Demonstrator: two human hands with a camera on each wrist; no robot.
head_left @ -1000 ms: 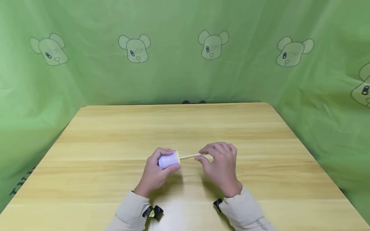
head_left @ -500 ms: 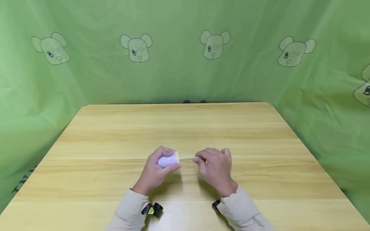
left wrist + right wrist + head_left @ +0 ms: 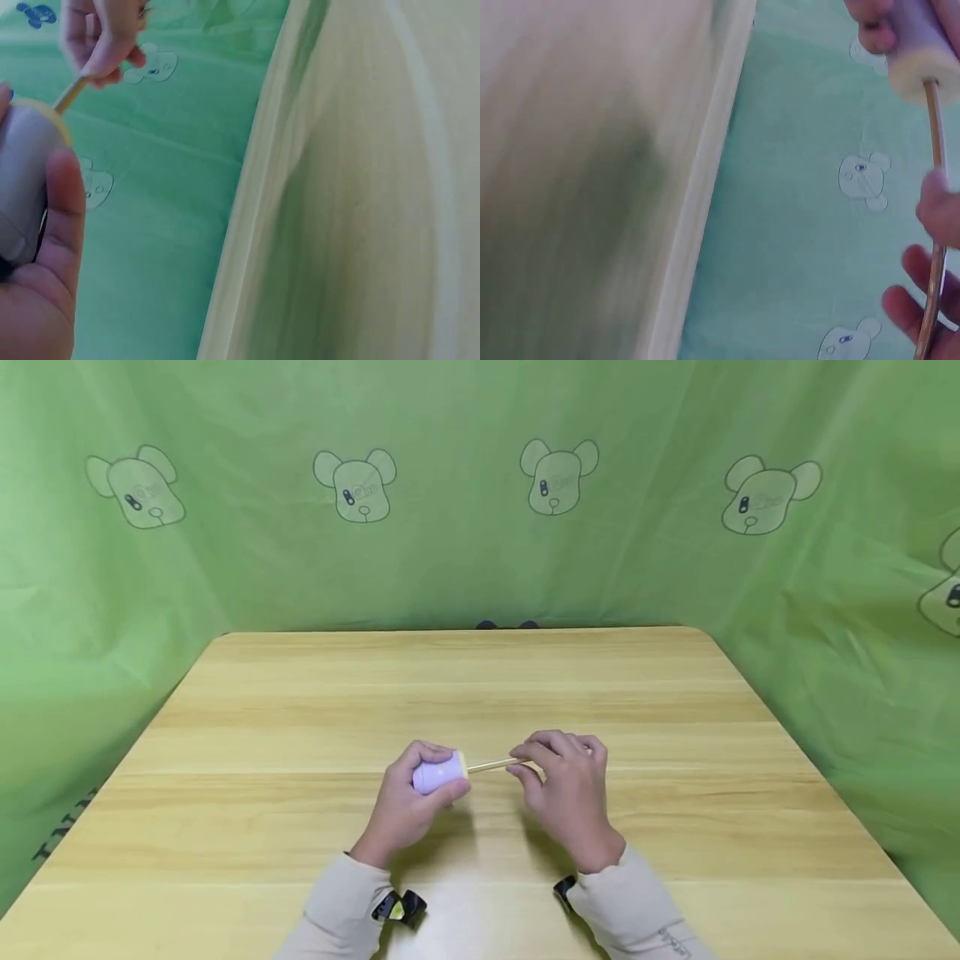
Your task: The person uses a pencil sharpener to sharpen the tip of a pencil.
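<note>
In the head view my left hand grips a lilac, barrel-shaped pencil sharpener with a pale yellow end, above the table. A thin golden-brown pencil sticks out of that end toward the right. My right hand pinches the pencil between thumb and fingertips. From the right wrist, the pencil enters the middle of the cream end face, and its tip is hidden inside. The left wrist view has the left thumb lying along the sharpener.
A wooden table with light grain lies under both hands. Green cloth printed with bear heads hangs behind it and at both sides. Black wrist cameras are strapped at the beige sleeves.
Half a second ago my right fingers were curled in closer to the sharpener; they have since turned and straightened along the pencil, back near their earlier pose. The left hand stays almost still.
</note>
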